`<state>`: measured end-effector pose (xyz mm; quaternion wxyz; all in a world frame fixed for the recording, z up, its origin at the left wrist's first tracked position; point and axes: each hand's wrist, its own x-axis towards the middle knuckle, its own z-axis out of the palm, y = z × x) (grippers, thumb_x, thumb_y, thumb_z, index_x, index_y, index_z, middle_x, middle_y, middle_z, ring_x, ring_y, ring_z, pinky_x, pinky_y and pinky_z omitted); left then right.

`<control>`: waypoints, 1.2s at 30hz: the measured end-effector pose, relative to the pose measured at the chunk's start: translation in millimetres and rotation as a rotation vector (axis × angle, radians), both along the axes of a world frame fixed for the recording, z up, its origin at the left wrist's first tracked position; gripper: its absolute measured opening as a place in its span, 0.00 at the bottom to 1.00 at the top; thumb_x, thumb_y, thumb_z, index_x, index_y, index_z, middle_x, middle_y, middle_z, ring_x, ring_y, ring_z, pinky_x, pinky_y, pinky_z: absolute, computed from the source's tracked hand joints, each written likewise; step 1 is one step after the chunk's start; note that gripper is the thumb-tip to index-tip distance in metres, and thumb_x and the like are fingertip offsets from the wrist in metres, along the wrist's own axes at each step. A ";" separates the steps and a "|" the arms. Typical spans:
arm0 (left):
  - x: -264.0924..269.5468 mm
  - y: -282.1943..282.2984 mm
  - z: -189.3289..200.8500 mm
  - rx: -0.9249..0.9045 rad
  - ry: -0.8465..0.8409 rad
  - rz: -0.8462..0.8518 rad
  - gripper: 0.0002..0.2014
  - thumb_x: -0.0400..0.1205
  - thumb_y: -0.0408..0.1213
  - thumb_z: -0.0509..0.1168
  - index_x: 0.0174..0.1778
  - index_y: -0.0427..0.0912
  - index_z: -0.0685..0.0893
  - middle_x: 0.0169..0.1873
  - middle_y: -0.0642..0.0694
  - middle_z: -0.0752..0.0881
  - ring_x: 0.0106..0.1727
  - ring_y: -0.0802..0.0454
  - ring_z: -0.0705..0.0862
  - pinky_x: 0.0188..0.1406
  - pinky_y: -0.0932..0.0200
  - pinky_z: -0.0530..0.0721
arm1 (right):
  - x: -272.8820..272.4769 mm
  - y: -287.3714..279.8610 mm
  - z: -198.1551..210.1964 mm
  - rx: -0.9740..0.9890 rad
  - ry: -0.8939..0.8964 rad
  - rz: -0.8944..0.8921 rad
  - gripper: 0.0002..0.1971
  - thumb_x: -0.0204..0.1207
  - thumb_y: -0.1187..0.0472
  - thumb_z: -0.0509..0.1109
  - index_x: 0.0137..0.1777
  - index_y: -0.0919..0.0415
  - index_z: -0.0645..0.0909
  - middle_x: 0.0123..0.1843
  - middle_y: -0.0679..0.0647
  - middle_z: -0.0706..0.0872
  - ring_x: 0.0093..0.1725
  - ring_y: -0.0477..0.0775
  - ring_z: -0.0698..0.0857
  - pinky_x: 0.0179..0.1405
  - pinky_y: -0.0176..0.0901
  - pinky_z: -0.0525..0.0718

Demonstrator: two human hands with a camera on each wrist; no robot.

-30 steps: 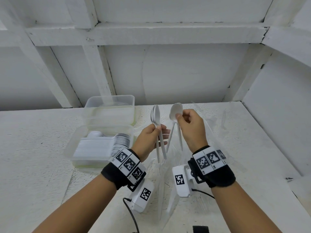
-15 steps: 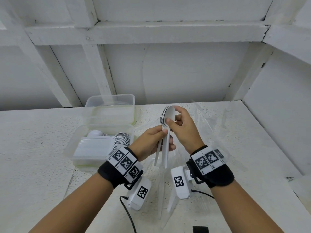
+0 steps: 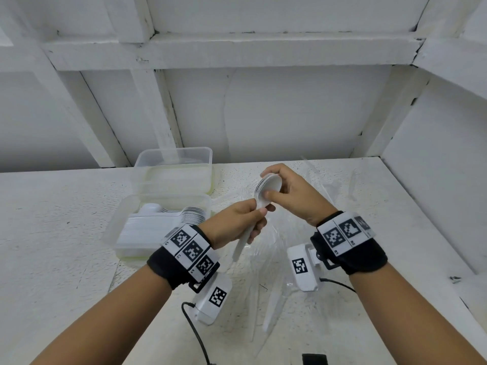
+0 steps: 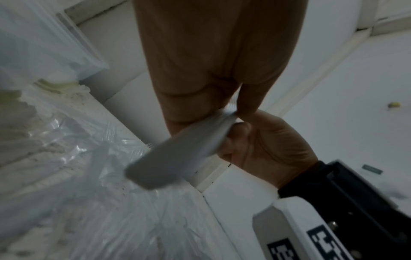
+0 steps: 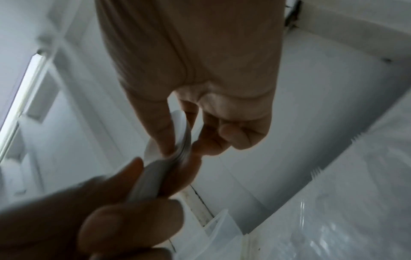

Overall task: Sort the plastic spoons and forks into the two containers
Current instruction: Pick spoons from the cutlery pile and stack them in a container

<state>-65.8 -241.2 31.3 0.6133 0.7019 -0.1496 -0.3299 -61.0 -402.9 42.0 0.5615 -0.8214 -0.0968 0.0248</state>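
Head view: high up, looks forward and down. Sees whole worktop [image 3: 66, 233], back wall, both hands mid frame.
Left wrist view: very near, looks along left hand [image 4: 213, 61] from below; right hand [image 4: 266, 146] lower right.
Right wrist view: very near, blurry; right hand [image 5: 195, 70] on top, left hand [image 5: 100, 219] lower left.
All three share hands holding spoons [image 3: 267, 189].

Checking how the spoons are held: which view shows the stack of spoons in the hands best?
The head view: the stack of spoons shows bowls to handles, the left hand gripping the handles, the right hand pinching the bowls. The left wrist view shows only blurred handles; the right wrist view shows the nested bowls edge-on.
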 end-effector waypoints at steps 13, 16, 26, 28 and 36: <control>9.9 29.8 3.3 0.497 -0.476 -0.104 0.04 0.85 0.44 0.58 0.47 0.49 0.71 0.33 0.54 0.75 0.34 0.56 0.76 0.34 0.63 0.76 | -10.8 11.5 1.8 -0.173 -0.055 0.040 0.05 0.79 0.59 0.67 0.53 0.50 0.78 0.39 0.43 0.86 0.32 0.37 0.83 0.32 0.23 0.76; 12.0 50.3 4.1 0.531 -0.424 -0.132 0.05 0.85 0.42 0.59 0.45 0.48 0.74 0.31 0.53 0.79 0.29 0.59 0.79 0.30 0.66 0.79 | -10.1 14.6 0.5 -0.138 -0.052 -0.002 0.05 0.79 0.59 0.67 0.52 0.49 0.78 0.41 0.46 0.85 0.33 0.39 0.83 0.32 0.27 0.79; 14.0 96.1 16.1 0.751 -0.642 -0.195 0.09 0.86 0.42 0.56 0.41 0.46 0.73 0.32 0.57 0.77 0.34 0.59 0.76 0.35 0.71 0.71 | -5.9 62.6 -4.1 -0.796 -0.568 0.278 0.21 0.73 0.42 0.56 0.52 0.51 0.85 0.50 0.45 0.88 0.51 0.56 0.84 0.42 0.53 0.79; 14.1 106.0 17.8 0.761 -0.652 -0.194 0.08 0.86 0.41 0.56 0.41 0.47 0.73 0.32 0.57 0.77 0.38 0.54 0.77 0.39 0.64 0.74 | -4.0 75.6 -4.4 -0.809 -0.625 0.279 0.19 0.73 0.46 0.57 0.50 0.53 0.86 0.44 0.46 0.89 0.45 0.57 0.86 0.35 0.51 0.80; 27.1 152.8 17.3 0.780 -0.775 -0.033 0.17 0.82 0.46 0.63 0.63 0.42 0.81 0.53 0.48 0.84 0.53 0.56 0.79 0.50 0.67 0.70 | 22.5 115.7 -2.8 -0.881 -0.475 0.344 0.16 0.82 0.53 0.61 0.65 0.56 0.80 0.60 0.52 0.84 0.61 0.56 0.79 0.53 0.49 0.74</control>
